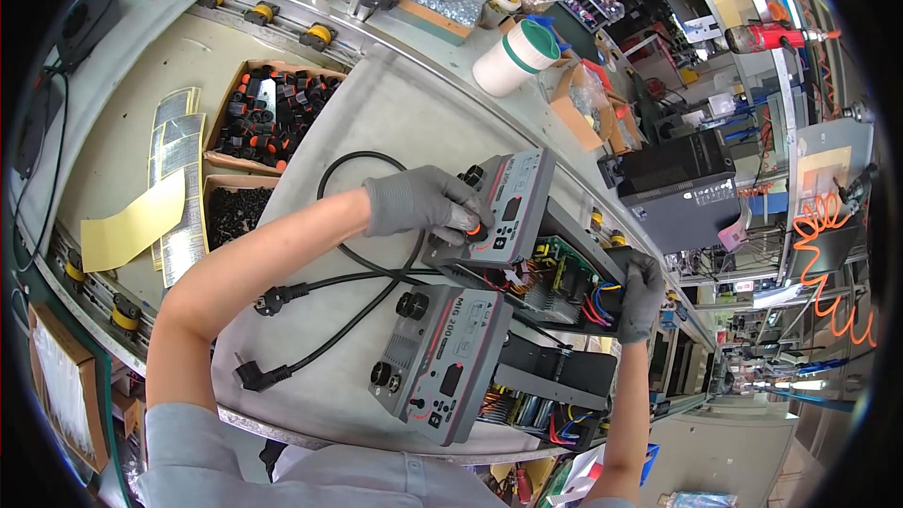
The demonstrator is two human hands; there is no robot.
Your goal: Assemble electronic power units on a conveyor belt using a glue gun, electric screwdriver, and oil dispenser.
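Observation:
Two open-sided welding machines lie side by side on the grey worktop, circuit boards and coloured wires showing. At the front panel of the farther welding machine [515, 212], my gloved left hand [423, 202] pinches a small orange-and-black knob [477, 232] near the panel's lower corner. My gloved right hand [641, 297] curls its fingers around the rear end of that same machine. Closer to me is the second welding machine [450, 357], with a black knob on its panel and no hand on it. Black power cords [362, 343] with plugs loop out to the left.
Left of the machines, a cardboard box [219, 122] holds black-and-orange knobs; a smaller box [243, 179] holds small black parts. Printed label sheets [179, 226] and a yellow sheet [132, 226] lie beside them. A white tub [508, 64] stands beyond the rail. A red power tool [767, 38] hangs at right.

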